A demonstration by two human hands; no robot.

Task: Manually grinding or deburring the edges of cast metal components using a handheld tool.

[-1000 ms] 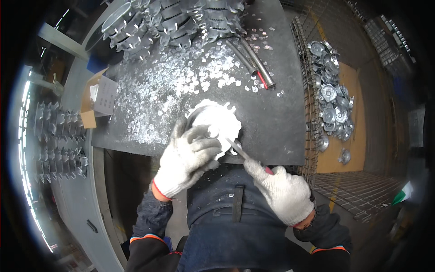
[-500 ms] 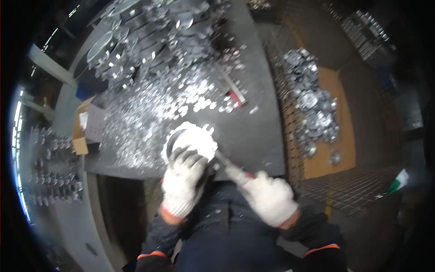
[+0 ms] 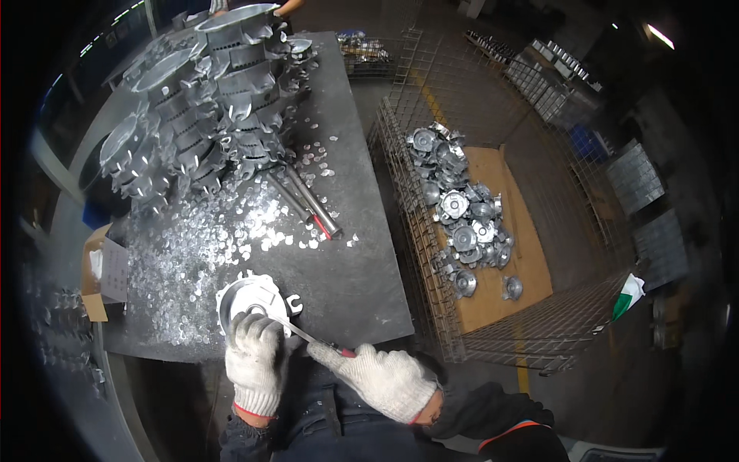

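Nearest, two knitted off-white gloves with red cuff edging. The right hand (image 3: 391, 380) has its grip closed around the red-marked handle of a slim tool (image 3: 309, 339), whose straight metal shaft slants up-left to the workpiece; exact tip contact is hidden by fingers. The left hand (image 3: 255, 348) has its grip curled over the near rim of a casting (image 3: 265, 296), thumb out of sight.

The casting lies at the near edge of the table (image 3: 358, 304). Appearance: round, shallow, very bright silver-white under the light, edge broken by small lugs, one hook-shaped lug at right, a darker curved inner wall at left.

Table surface: dark, matte, scuffed. Beyond the casting, scattered thin shiny metal flakes (image 3: 192, 254), densest toward the left. At the left edge, an open cardboard box (image 3: 115, 271): brown flaps, rows of dark print on its pale side, too small to read. Farther in, smooth metal tubes (image 3: 309, 202) side by side, a red piece (image 3: 322, 225) near their ends. Behind them, tall stacks of ring-shaped grey castings (image 3: 245, 81), lugged and slotted.

Right of the table, a wire-mesh cage (image 3: 404, 208) holds heaped silver cup-like parts (image 3: 466, 223) on a tan board (image 3: 527, 266). A green-and-white piece (image 3: 629, 297) is at the mesh's far right corner. At the far end, part of another person's arm (image 3: 291, 8).
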